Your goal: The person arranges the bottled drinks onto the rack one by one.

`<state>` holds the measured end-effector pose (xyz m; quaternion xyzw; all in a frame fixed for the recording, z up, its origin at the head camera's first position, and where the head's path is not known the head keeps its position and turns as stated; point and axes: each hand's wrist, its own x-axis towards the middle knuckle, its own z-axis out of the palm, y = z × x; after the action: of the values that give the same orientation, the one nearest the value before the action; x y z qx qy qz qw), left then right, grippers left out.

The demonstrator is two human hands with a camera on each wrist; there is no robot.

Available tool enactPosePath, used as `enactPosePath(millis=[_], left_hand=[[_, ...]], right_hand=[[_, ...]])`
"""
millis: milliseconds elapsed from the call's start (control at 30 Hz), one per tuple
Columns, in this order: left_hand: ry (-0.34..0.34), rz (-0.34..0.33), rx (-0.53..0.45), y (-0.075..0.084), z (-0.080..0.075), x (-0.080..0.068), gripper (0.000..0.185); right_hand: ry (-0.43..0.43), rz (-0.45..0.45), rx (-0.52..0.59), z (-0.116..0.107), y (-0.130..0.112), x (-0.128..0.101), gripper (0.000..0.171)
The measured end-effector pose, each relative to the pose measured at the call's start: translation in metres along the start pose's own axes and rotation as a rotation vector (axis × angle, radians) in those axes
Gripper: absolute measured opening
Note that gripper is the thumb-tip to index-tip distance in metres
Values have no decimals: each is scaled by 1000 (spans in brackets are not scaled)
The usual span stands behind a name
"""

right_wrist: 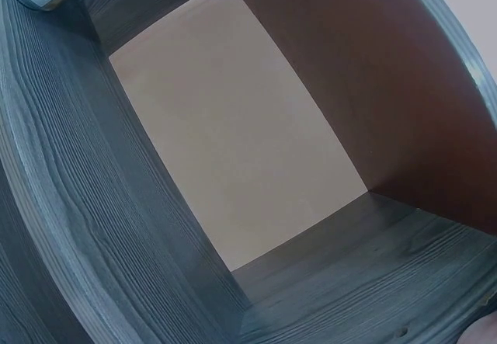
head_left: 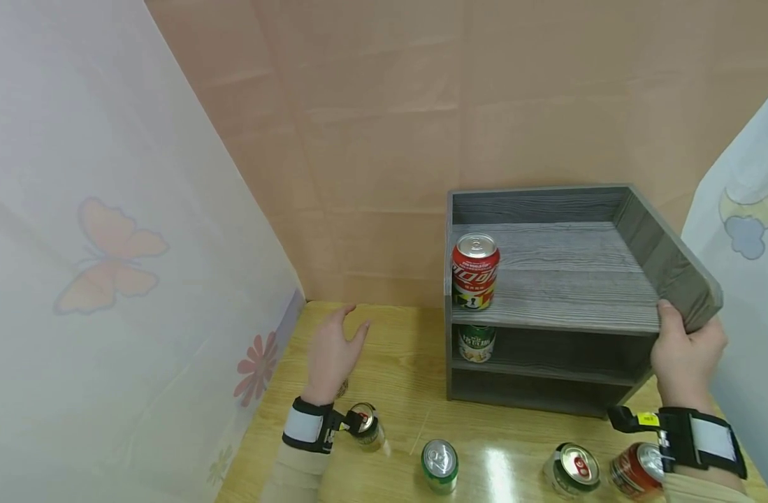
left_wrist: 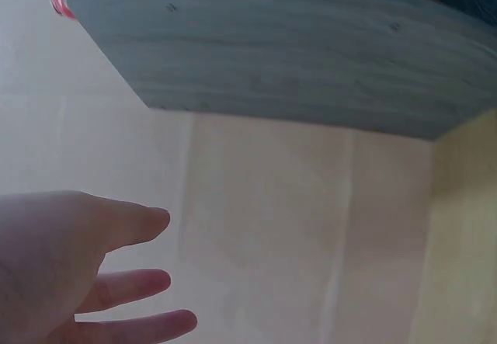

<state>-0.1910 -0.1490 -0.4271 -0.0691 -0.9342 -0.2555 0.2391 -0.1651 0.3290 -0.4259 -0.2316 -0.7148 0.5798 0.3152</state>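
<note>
along the bottom edge four cans [head_left: 439, 464] stand on the wooden table [head_left: 396, 377]. lower right, the right hand [head_left: 685, 353] grips the front right corner of the grey shelf unit [head_left: 566, 279]; lower centre, the left hand [head_left: 333, 353] hovers with fingers spread, holding nothing. the shelf looks stiff, probably fairly light, best held by its side walls. it is grey wood-grain, two-tiered, holding a red can [head_left: 474, 271] above a green can [head_left: 476, 342].

Soft, even brightness; glare on the table [head_left: 497, 464]; wide-angle bending at edges; blurry left-wrist view.
</note>
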Motion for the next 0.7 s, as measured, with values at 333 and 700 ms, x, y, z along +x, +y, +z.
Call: enactPosePath(millis=[333, 700], left_hand=[[-163, -210, 58, -49, 24, -7, 58], [-346, -338, 147, -80, 40, -26, 79]], right_hand=[[28, -11, 25, 2, 1, 1, 28], [25, 4, 28, 2, 0, 1, 29]])
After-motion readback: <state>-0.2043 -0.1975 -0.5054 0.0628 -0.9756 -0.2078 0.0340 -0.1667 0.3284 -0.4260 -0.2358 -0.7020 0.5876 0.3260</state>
